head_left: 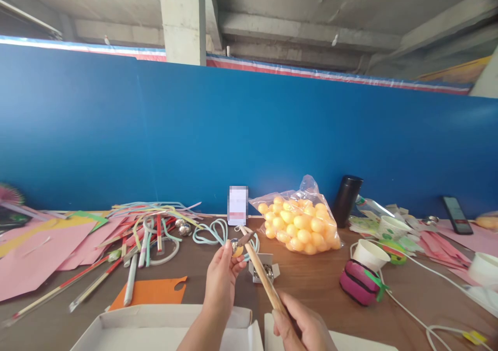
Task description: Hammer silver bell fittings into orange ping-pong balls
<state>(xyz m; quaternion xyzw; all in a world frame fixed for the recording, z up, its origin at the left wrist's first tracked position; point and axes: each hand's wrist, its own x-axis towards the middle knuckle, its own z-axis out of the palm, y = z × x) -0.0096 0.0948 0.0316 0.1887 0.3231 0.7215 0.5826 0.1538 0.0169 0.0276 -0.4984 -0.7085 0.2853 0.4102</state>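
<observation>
My left hand [223, 273] is raised over the table with a shiny silver ball [235, 245] pinched between thumb and fingers. Something round and orange shows just below the ball, partly hidden by the fingers. In my right hand [295, 322] is a wooden-handled hammer [262, 270], tilted up and to the left. Its dark head, near the far end of the handle, is close to the silver ball; whether they touch I cannot tell. Behind the handle stands an open small box [275, 271] with silver balls inside. Light-blue cord [212, 232] lies coiled past my left hand.
A clear bag of orange balls [301, 226], a black bottle [347, 200] and a purple pouch [357, 282] stand on the right. Sticks and tubes [132, 273], pink paper [50, 252] and orange card [150, 293] lie left. White box lids [163, 314] border the near edge.
</observation>
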